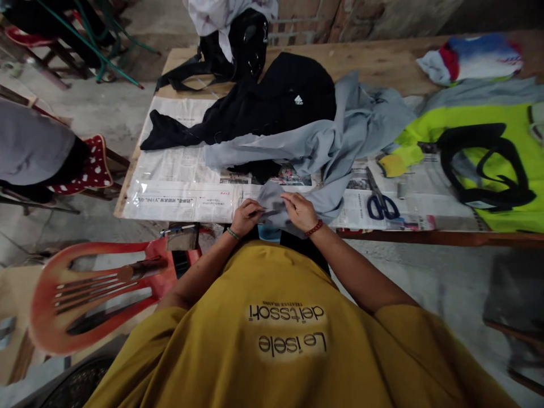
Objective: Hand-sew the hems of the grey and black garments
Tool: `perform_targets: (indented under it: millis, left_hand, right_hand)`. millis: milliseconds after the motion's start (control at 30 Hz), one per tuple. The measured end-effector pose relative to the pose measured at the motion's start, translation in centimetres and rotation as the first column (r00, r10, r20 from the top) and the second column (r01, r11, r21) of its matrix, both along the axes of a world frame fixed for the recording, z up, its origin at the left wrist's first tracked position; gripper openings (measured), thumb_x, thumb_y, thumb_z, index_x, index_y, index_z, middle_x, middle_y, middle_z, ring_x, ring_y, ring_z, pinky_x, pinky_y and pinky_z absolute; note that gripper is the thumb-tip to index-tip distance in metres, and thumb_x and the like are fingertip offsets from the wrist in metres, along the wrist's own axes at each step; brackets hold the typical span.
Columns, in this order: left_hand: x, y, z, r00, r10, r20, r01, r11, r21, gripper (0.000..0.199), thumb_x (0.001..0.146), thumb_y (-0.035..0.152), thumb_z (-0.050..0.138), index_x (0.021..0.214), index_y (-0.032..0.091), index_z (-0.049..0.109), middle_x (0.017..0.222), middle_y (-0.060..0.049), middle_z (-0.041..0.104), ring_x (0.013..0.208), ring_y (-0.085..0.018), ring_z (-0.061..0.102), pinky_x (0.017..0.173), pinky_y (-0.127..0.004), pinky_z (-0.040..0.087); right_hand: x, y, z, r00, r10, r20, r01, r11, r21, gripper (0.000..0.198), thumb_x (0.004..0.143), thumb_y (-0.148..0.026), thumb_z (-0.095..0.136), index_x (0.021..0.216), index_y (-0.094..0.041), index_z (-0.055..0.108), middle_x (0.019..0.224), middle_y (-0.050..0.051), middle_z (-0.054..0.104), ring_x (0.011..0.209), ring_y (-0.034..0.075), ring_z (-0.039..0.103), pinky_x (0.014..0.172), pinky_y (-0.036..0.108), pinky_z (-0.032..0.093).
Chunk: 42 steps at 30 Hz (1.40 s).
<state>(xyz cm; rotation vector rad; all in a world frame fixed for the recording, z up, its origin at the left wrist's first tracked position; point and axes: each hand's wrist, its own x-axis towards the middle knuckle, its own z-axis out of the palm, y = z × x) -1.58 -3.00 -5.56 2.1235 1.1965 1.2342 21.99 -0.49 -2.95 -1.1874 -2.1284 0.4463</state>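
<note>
A light grey garment lies crumpled across the newspaper-covered table, one end drawn to the front edge. My left hand, with a beaded bracelet at its wrist, is closed in a pinch at the left side of that end. On the other side of it, my right hand has thumb and fingers closed on the grey cloth; a reddish bracelet circles that wrist. The exact spot between my left fingertips is too small to make out. Behind the grey cloth rests a black garment with a white logo.
Dark-handled scissors lie right of my hands. Farther right are a neon-yellow garment and black straps. A black bag stands at the back. A red plastic chair is at left, near a seated person.
</note>
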Motion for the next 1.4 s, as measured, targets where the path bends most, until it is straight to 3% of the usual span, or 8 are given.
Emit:
perform_targets:
  millis: [200, 333, 433, 633, 800, 967, 1167, 1400]
  left_hand:
    - [0.3, 3.8, 2.3, 0.994, -0.013, -0.111, 0.009, 0.999, -0.037, 0.011, 0.092, 0.020, 0.062, 0.097, 0.018, 0.071, 0.091, -0.004, 0.071, 0.087, -0.016, 0.066, 0.078, -0.028, 0.054]
    - [0.9, 8.3, 6.7, 0.967, 0.125, -0.224, -0.081, 0.977, 0.196, 0.019, 0.098, 0.021, 0.052, 0.097, 0.018, 0.071, 0.098, -0.006, 0.071, 0.097, -0.019, 0.064, 0.090, -0.034, 0.049]
    - [0.9, 9.0, 8.6, 0.941, 0.211, -0.264, -0.107, 0.927, 0.360, 0.024, 0.101, 0.024, 0.047, 0.096, 0.019, 0.070, 0.104, -0.008, 0.070, 0.106, -0.022, 0.061, 0.096, -0.041, 0.043]
    - [-0.6, 2.0, 2.9, 0.926, 0.028, -0.377, 0.102, 0.942, 0.320, 0.026, 0.099, 0.018, 0.046, 0.089, 0.019, 0.069, 0.096, -0.008, 0.069, 0.096, -0.019, 0.062, 0.087, -0.037, 0.046]
    - [-1.2, -1.6, -1.3, 0.938, -0.052, -0.342, 0.121, 0.976, 0.183, 0.023, 0.098, 0.016, 0.048, 0.092, 0.020, 0.070, 0.096, -0.008, 0.070, 0.101, -0.019, 0.063, 0.092, -0.037, 0.050]
    - [-1.1, -1.3, -1.4, 0.961, -0.042, -0.272, 0.089, 0.983, 0.162, 0.021, 0.097, 0.020, 0.051, 0.092, 0.020, 0.072, 0.093, -0.008, 0.071, 0.099, -0.019, 0.065, 0.090, -0.038, 0.053]
    - [-1.0, -1.3, -0.6, 0.983, -0.069, -0.168, 0.094, 0.985, 0.143, 0.017, 0.096, 0.021, 0.055, 0.093, 0.020, 0.072, 0.094, -0.008, 0.072, 0.096, -0.019, 0.067, 0.090, -0.039, 0.054]
    - [-1.0, -1.2, -0.2, 0.982, -0.067, -0.178, 0.097, 0.981, 0.166, 0.017, 0.095, 0.024, 0.057, 0.089, 0.021, 0.072, 0.089, -0.007, 0.073, 0.093, -0.019, 0.067, 0.093, -0.043, 0.055]
  right_hand:
    - [1.1, 6.8, 2.8, 0.988, -0.108, 0.108, 0.090, 0.983, 0.162, 0.036, 0.103, -0.031, 0.037, 0.119, -0.017, 0.066, 0.102, 0.010, 0.071, 0.100, 0.020, 0.065, 0.092, 0.032, 0.051]
    - [1.7, 11.4, 7.8, 0.977, -0.115, 0.178, 0.060, 0.956, 0.287, 0.041, 0.106, -0.034, 0.034, 0.127, -0.011, 0.062, 0.108, 0.011, 0.069, 0.102, 0.017, 0.063, 0.091, 0.028, 0.049]
    - [2.1, 11.1, 9.6, 0.971, -0.147, 0.189, 0.069, 0.928, 0.366, 0.043, 0.106, -0.036, 0.032, 0.133, -0.016, 0.059, 0.111, 0.010, 0.068, 0.101, 0.019, 0.064, 0.088, 0.030, 0.051]
    - [1.1, 1.3, 1.9, 0.974, 0.001, 0.228, -0.056, 0.970, 0.236, 0.039, 0.102, -0.032, 0.036, 0.119, -0.019, 0.068, 0.095, 0.009, 0.073, 0.083, 0.018, 0.068, 0.076, 0.030, 0.055]
    - [0.2, -3.1, -3.4, 0.995, -0.083, 0.058, 0.076, 0.991, 0.108, 0.037, 0.102, -0.028, 0.036, 0.112, -0.018, 0.069, 0.096, 0.011, 0.074, 0.085, 0.018, 0.070, 0.078, 0.029, 0.056]
    - [0.5, -2.6, -2.1, 0.997, 0.034, 0.062, -0.037, 0.998, 0.052, 0.035, 0.100, -0.023, 0.037, 0.112, -0.019, 0.070, 0.092, 0.009, 0.073, 0.085, 0.017, 0.069, 0.079, 0.028, 0.055]
    - [-0.3, -2.8, 0.9, 0.931, 0.178, 0.320, -0.157, 0.983, -0.091, 0.031, 0.097, -0.019, 0.047, 0.114, -0.021, 0.072, 0.096, 0.009, 0.070, 0.084, 0.018, 0.064, 0.077, 0.029, 0.050]
    - [-1.6, -2.2, 2.1, 0.849, 0.222, 0.479, -0.128, 0.967, -0.221, 0.032, 0.096, -0.021, 0.048, 0.117, -0.025, 0.072, 0.103, 0.007, 0.068, 0.077, 0.017, 0.061, 0.064, 0.027, 0.040]
